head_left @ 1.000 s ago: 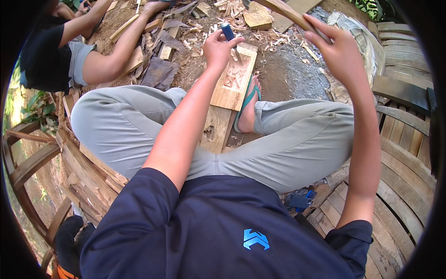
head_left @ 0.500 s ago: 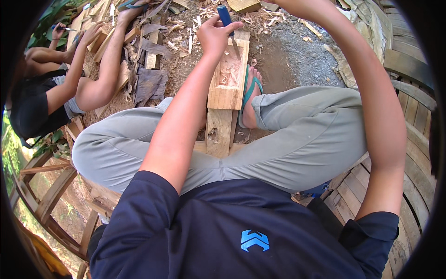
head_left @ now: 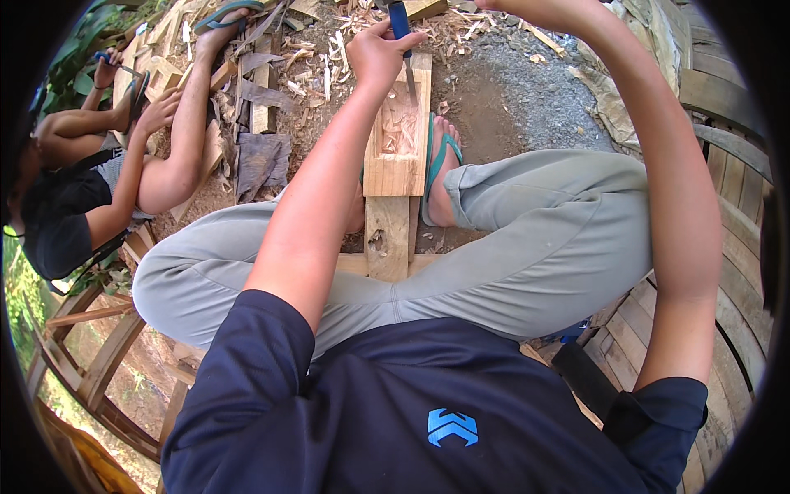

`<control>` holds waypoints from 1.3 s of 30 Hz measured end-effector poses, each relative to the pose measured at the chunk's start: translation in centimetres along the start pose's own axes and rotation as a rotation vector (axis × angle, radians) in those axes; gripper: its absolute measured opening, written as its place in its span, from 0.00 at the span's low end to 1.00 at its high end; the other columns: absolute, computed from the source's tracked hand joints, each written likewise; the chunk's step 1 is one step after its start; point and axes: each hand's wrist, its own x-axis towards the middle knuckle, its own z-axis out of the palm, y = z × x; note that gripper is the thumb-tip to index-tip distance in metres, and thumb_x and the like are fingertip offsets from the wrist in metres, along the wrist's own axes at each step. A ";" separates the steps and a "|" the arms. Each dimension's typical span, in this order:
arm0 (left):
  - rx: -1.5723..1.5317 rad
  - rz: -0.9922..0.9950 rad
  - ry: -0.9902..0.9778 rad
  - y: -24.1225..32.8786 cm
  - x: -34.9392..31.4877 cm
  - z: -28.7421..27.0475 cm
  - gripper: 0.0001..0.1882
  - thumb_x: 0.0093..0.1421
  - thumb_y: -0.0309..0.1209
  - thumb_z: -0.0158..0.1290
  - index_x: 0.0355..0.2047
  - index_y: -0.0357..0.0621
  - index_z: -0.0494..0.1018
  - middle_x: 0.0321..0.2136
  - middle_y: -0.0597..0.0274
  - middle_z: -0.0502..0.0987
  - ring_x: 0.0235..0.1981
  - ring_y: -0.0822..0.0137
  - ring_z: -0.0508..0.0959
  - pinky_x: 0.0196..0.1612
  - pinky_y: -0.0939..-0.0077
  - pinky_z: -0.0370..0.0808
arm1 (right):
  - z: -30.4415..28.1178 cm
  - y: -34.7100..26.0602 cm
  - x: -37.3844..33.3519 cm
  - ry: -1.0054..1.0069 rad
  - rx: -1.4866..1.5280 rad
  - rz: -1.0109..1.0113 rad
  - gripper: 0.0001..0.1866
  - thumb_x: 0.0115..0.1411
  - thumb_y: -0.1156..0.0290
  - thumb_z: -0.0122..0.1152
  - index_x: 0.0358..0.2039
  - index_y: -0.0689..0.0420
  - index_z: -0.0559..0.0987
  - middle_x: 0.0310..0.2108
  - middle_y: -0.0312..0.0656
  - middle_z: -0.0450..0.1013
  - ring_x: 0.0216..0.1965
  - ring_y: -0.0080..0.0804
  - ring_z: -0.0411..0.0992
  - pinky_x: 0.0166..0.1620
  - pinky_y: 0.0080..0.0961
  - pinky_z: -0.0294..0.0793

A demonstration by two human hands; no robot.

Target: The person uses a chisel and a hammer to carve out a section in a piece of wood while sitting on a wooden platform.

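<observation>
My left hand (head_left: 375,59) is closed round a chisel (head_left: 399,20) with a blue handle. The chisel stands nearly upright, its metal blade reaching into the hollow of a pale wooden block (head_left: 395,176). Loose wood shavings (head_left: 398,137) lie in that hollow. At the top edge of the picture my right hand (head_left: 504,5) is cut off, so its fingers are mostly hidden. A small dark shape shows by the chisel's top end, too cropped to name. The block rests on a wooden support (head_left: 386,239) between my legs, next to my sandalled foot (head_left: 443,169).
Wood chips (head_left: 336,62) and dark bark pieces (head_left: 262,160) litter the ground ahead and left. At the left another person (head_left: 123,185) sits, a blue-handled tool (head_left: 103,57) in one hand. Curved wooden slats (head_left: 732,189) line the right side. Grey gravel (head_left: 539,99) lies ahead right.
The chisel and my left hand have shifted slightly left, and the chisel stands more upright. The block's far end has also shifted left. The other person's hand with the tool has moved a little.
</observation>
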 end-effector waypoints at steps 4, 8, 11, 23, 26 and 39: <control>-0.128 0.024 -0.017 -1.1 1.0 2.4 0.24 0.45 0.51 0.76 0.34 0.46 0.87 0.22 0.67 0.85 0.21 0.75 0.82 0.29 0.75 0.77 | -0.6 0.8 -0.4 0.003 0.011 0.015 0.17 0.58 0.63 0.68 0.48 0.50 0.87 0.33 0.52 0.83 0.35 0.41 0.81 0.42 0.37 0.78; -0.102 -0.038 -0.121 -1.2 1.5 1.9 0.24 0.49 0.45 0.76 0.38 0.39 0.85 0.27 0.65 0.84 0.23 0.79 0.80 0.26 0.83 0.80 | 0.0 0.7 -0.1 0.014 -0.044 -0.005 0.15 0.58 0.64 0.66 0.44 0.50 0.87 0.32 0.52 0.82 0.34 0.42 0.81 0.40 0.39 0.78; -0.062 -0.075 -0.111 -0.7 1.7 1.9 0.24 0.49 0.46 0.75 0.38 0.41 0.86 0.25 0.66 0.84 0.23 0.78 0.82 0.27 0.83 0.80 | 0.0 -0.4 -0.4 0.042 -0.016 0.038 0.14 0.57 0.63 0.66 0.43 0.51 0.87 0.32 0.52 0.82 0.34 0.44 0.81 0.40 0.40 0.78; 0.104 -0.095 -0.106 -1.3 2.5 2.6 0.26 0.49 0.53 0.73 0.36 0.45 0.87 0.22 0.66 0.84 0.23 0.75 0.84 0.32 0.78 0.80 | 1.5 -1.5 0.3 0.015 -0.154 0.050 0.13 0.56 0.62 0.66 0.37 0.54 0.88 0.30 0.55 0.81 0.34 0.50 0.81 0.39 0.44 0.78; 0.140 -0.094 -0.111 -0.8 1.9 2.8 0.28 0.48 0.56 0.73 0.37 0.46 0.87 0.23 0.67 0.84 0.24 0.75 0.83 0.33 0.77 0.79 | 1.9 -0.5 0.6 0.063 -0.119 0.068 0.12 0.56 0.62 0.66 0.36 0.54 0.88 0.29 0.55 0.81 0.33 0.49 0.81 0.38 0.44 0.78; 0.195 -0.130 -0.203 0.1 0.7 1.9 0.31 0.47 0.62 0.70 0.38 0.49 0.87 0.25 0.68 0.85 0.29 0.72 0.84 0.37 0.71 0.78 | 2.8 0.7 1.3 -0.033 -0.154 0.043 0.11 0.54 0.66 0.64 0.33 0.57 0.86 0.27 0.55 0.80 0.30 0.46 0.81 0.37 0.43 0.77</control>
